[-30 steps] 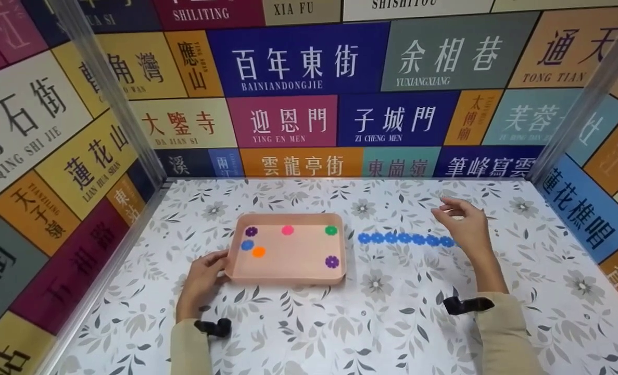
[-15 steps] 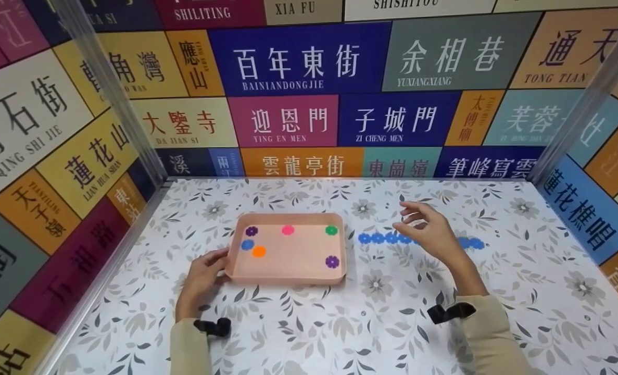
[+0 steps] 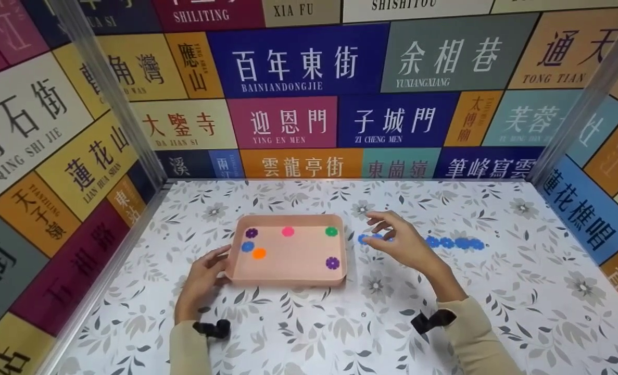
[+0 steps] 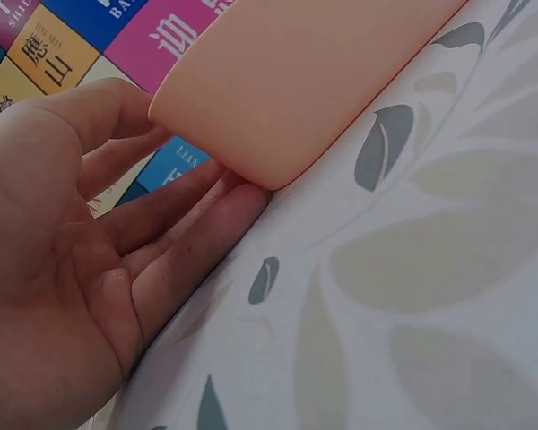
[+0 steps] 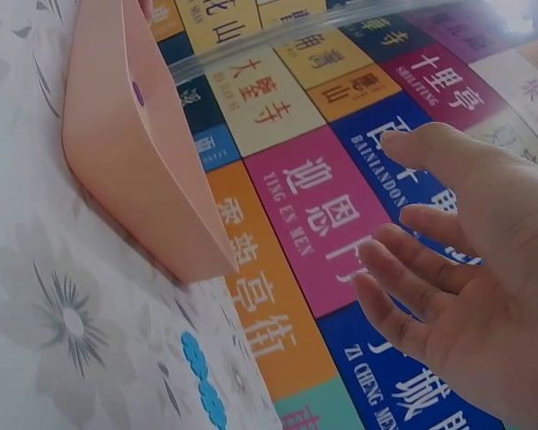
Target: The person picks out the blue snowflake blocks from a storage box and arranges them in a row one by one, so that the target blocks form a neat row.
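Note:
On the table, a peach-coloured tray (image 3: pixel 288 282) holds several small flower-shaped pieces, among them pink (image 3: pixel 287 232), green (image 3: pixel 331 231), orange (image 3: pixel 259 253), blue (image 3: pixel 248 247) and purple (image 3: pixel 332 263). My left hand (image 3: pixel 202 281) rests at the tray's left side; in the left wrist view its fairly straight fingers touch the tray's corner. To the tray's right lies a row of blue flower-shaped pieces (image 3: pixel 446 242). Above the left part of that row is my right hand (image 3: pixel 400 245), loosely bent, hiding the middle pieces. Nothing shows between its fingers in the right wrist view.
Leaf-patterned white cloth (image 3: pixel 298 333) covers the table. Walls of colourful sign panels (image 3: pixel 298 57) enclose the back and both sides, with clear corner strips (image 3: pixel 126 120). Each wrist wears a black strap mount (image 3: pixel 433 321).
My right hand has moved left along the blue row, from its right end toward the tray. The right-hand pieces have come into view. My left hand and the tray have stayed put.

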A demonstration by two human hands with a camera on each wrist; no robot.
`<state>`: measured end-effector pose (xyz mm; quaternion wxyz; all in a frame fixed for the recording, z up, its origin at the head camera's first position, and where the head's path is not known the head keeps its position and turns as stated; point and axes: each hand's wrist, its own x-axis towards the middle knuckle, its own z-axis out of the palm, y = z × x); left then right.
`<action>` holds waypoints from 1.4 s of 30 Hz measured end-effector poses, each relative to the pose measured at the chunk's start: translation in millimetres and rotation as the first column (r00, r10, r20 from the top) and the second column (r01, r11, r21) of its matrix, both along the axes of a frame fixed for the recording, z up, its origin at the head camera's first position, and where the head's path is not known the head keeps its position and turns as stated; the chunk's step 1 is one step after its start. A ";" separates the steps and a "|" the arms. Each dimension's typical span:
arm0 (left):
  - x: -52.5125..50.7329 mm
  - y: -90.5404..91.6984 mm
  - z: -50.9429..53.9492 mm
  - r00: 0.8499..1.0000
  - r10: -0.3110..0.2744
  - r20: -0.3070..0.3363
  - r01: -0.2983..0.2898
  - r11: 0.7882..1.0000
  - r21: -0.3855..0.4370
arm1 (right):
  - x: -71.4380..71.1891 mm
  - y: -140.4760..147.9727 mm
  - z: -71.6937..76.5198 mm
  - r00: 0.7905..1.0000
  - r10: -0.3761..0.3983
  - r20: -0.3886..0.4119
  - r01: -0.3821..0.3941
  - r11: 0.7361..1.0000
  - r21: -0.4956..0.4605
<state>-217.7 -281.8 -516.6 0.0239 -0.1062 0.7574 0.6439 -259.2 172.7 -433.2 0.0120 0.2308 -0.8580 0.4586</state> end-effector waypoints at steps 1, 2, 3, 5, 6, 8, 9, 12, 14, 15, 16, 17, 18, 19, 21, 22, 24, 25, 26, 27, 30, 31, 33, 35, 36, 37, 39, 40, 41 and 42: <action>0.1 -0.3 -0.4 1.000 0.002 0.001 -0.002 1.000 0.000 | 0.6 -3.6 0.6 1.000 0.006 -0.002 -0.006 1.000 0.002; 0.3 -0.3 -0.6 1.000 0.008 0.005 -0.008 1.000 0.002 | 1.0 -7.2 0.8 1.000 0.013 -0.001 -0.013 1.000 0.000; 0.5 -0.4 -0.6 1.000 0.008 0.007 -0.008 1.000 -0.002 | 1.3 -11.2 1.1 1.000 0.018 0.001 -0.018 1.000 -0.003; 0.5 -0.5 -0.7 1.000 0.013 0.008 -0.012 1.000 -0.013 | 0.6 -19.7 0.0 1.000 0.027 0.004 -0.027 1.000 -0.003; 0.8 -0.2 -0.4 1.000 0.017 0.009 -0.017 1.000 -0.019 | 0.0 -24.4 -1.1 1.000 0.028 0.009 -0.028 1.000 -0.003; 1.1 0.0 0.3 1.000 0.011 0.015 -0.011 0.999 -0.033 | -1.0 -33.8 -4.1 0.999 0.025 0.025 -0.025 1.000 0.004; 1.2 0.1 0.6 1.000 0.007 0.023 -0.006 0.999 -0.040 | -1.6 -38.6 -5.8 0.999 0.022 0.034 -0.023 1.000 0.011; 0.8 0.6 1.5 0.999 0.002 0.045 0.001 0.998 -0.055 | -3.5 -53.1 -11.8 0.998 0.020 0.051 -0.021 0.999 0.026; -0.4 0.9 1.2 0.998 -0.001 0.061 0.004 0.998 -0.057 | -4.7 -62.2 -15.3 0.998 0.028 0.054 -0.030 0.999 0.034; -0.9 1.1 1.0 0.998 -0.004 0.063 0.008 0.998 -0.061 | -5.3 -66.8 -16.8 0.998 0.036 0.050 -0.038 0.999 0.033; -1.5 1.3 0.8 0.998 -0.003 0.063 0.007 0.998 -0.063 | -5.8 -71.4 -17.8 0.998 0.043 0.050 -0.045 0.999 0.030; -2.1 1.4 0.3 0.998 -0.001 0.062 0.005 0.998 -0.065 | -6.4 -76.1 -18.6 0.998 0.049 0.050 -0.050 0.998 0.024; -2.5 1.6 -0.1 0.998 0.002 0.066 0.003 0.997 -0.073 | -7.1 -80.9 -18.9 0.997 0.053 0.054 -0.054 0.998 0.016; -2.9 1.9 -0.4 0.998 0.005 0.069 0.001 0.997 -0.081 | -7.9 -85.7 -19.0 0.997 0.052 0.059 -0.053 0.999 0.006; -3.7 2.3 -1.1 0.997 0.007 0.075 0.000 0.996 -0.092 | -9.8 -95.2 -18.4 0.996 0.044 0.079 -0.042 0.999 -0.031; -4.1 2.5 -1.4 0.996 0.010 0.083 -0.002 0.996 -0.093 | -11.0 -99.8 -18.2 0.995 0.035 0.093 -0.030 0.998 -0.046; -4.8 2.8 -1.7 0.995 0.009 0.094 0.001 0.995 -0.097 | -13.6 -109.2 -17.1 0.994 0.021 0.109 -0.014 0.997 -0.069; -5.0 2.7 -2.0 0.995 0.007 0.096 0.002 0.995 -0.097 | -15.2 -114.0 -16.8 0.994 0.020 0.105 -0.012 0.997 -0.081; -5.4 2.7 -2.0 0.995 0.009 0.098 0.000 0.996 -0.094 | -16.7 -118.9 -16.3 0.995 0.024 0.101 -0.015 0.996 -0.088; -5.8 2.7 -2.1 0.995 0.011 0.104 -0.002 0.996 -0.093 | -17.8 -123.7 -15.7 0.995 0.029 0.098 -0.020 0.996 -0.088; -6.3 2.6 -2.4 0.995 0.017 0.098 -0.008 0.996 -0.089 | -20.3 -137.4 -15.5 0.995 0.054 0.083 -0.047 0.996 -0.079; -6.6 2.5 -2.6 0.996 0.019 0.092 -0.011 0.996 -0.085 | -20.7 -141.3 -15.9 0.995 0.060 0.086 -0.053 0.996 -0.077; -6.7 2.7 -3.2 0.996 0.024 0.082 -0.017 0.996 -0.083 | -20.7 -148.5 -17.3 0.991 0.073 0.115 -0.065 0.995 -0.073; -6.3 2.5 -3.8 0.997 0.028 0.073 -0.022 0.996 -0.082 | -21.1 -154.9 -20.3 0.985 0.082 0.149 -0.072 0.995 -0.076; -6.2 2.4 -4.3 0.997 0.031 0.075 -0.025 0.996 -0.085 | -21.5 -158.0 -22.2 0.982 0.085 0.168 -0.072 0.994 -0.079; -6.0 2.4 -4.3 0.997 0.032 0.076 -0.025 0.996 -0.089 | -21.8 -161.1 -24.0 0.979 0.093 0.181 -0.078 0.993 -0.087; -5.7 2.1 -4.3 0.997 0.033 0.075 -0.026 0.995 -0.094 | -23.4 -167.9 -27.7 0.974 0.097 0.205 -0.081 0.993 -0.088; -5.5 1.9 -4.2 0.997 0.035 0.075 -0.028 0.995 -0.095 | -24.3 -171.7 -29.4 0.973 0.097 0.211 -0.080 0.993 -0.087; -5.4 1.6 -4.2 0.997 0.036 0.071 -0.029 0.995 -0.095 | -25.2 -175.6 -31.0 0.972 0.096 0.216 -0.080 0.993 -0.082; -5.3 1.2 -4.3 0.997 0.037 0.064 -0.031 0.995 -0.092 | -26.0 -179.7 -32.4 0.971 0.098 0.219 -0.082 0.993 -0.080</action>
